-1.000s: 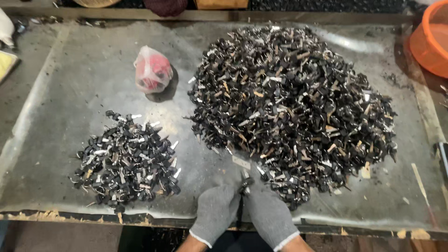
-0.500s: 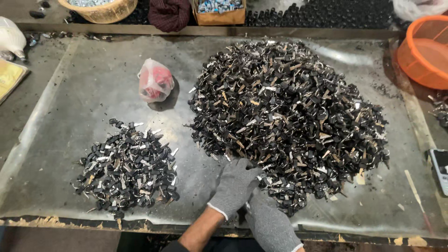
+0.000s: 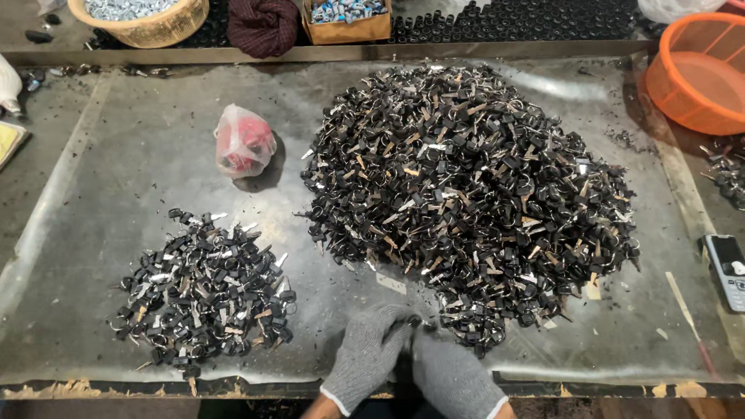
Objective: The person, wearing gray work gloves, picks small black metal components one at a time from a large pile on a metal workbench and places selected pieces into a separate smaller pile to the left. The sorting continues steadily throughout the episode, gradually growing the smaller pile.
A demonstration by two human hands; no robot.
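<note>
Two hands in grey gloves sit close together at the near edge of the grey mat point(image 3: 116, 140). The left hand point(image 3: 365, 357) and the right hand point(image 3: 454, 376) touch at the fingertips. Something small and dark sits between them, maybe one key, but it is too tiny to be sure. I cannot tell if either hand is really pinching it.

Right in front of the hands is the big pile point(image 3: 466, 202) of black keys with shiny metal bits. Its near edge almost reaches the fingers. To the left lies the small pile point(image 3: 206, 291) of the same keys, well apart from the big one.

Farther back on the mat is a little plastic bag point(image 3: 243, 141) with something red inside. An orange basket point(image 3: 694, 74) stands at the far right. A phone point(image 3: 727, 268) lies at the right edge, near a thin stick point(image 3: 687, 314). Along the far side are a tan bowl point(image 3: 140, 22), a dark red cloth point(image 3: 262, 25) and a brown box point(image 3: 345, 19).
</note>
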